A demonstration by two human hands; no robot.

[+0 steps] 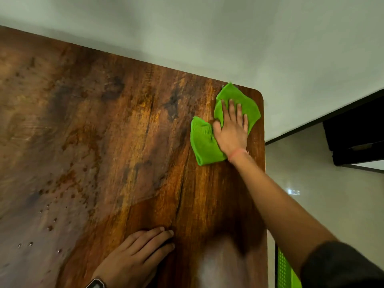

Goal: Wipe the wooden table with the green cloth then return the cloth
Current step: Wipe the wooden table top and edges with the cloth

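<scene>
The wooden table [124, 132] fills most of the view, dark brown with streaky grain. A crumpled green cloth [204, 142] lies near the table's far right corner. My right hand [231, 132] presses flat on top of the cloth, fingers spread and pointing toward the far edge; cloth shows on both sides of the hand. My left hand [137, 256] rests flat on the bare wood near the front, fingers together, holding nothing. A watch sits on its wrist at the bottom edge.
Small water droplets [49, 227] dot the table's left front part. A pale wall [207, 34] runs along the far edge. Right of the table is light floor, a dark piece of furniture [357, 140], and a green perforated object [287, 271] low by the table's edge.
</scene>
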